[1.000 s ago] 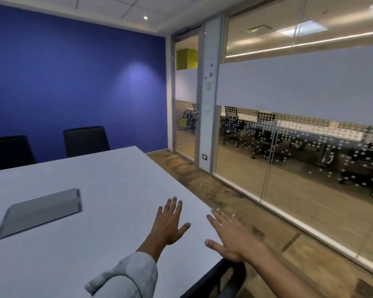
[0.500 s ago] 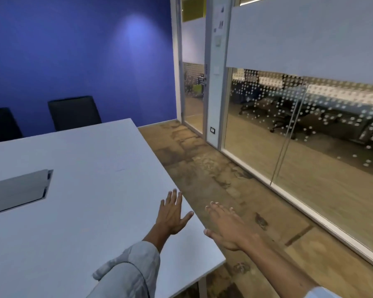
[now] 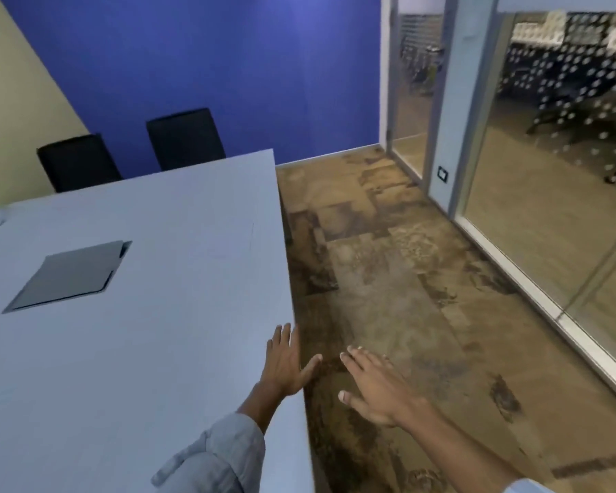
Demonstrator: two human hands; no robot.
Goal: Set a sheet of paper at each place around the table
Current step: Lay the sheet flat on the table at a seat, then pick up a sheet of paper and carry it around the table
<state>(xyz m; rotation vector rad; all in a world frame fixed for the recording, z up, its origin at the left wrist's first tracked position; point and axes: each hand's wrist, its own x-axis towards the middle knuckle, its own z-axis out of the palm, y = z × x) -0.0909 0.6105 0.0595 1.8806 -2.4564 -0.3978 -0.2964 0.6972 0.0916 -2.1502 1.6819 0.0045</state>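
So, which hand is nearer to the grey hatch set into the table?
Left. The left hand is over the table edge, right of the grey hatch; the right hand is farther right, above the floor.

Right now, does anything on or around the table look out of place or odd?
Nothing damaged or spilled. The oddity: no paper is visible on the table, and both the left hand and right hand are open and empty.

Table (image 3: 139, 332) bare nearby (chairs (image 3: 184, 138) far side).

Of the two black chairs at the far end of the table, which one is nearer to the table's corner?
The right chair, against the blue wall. The left chair stands farther along the edge, toward the cream wall.
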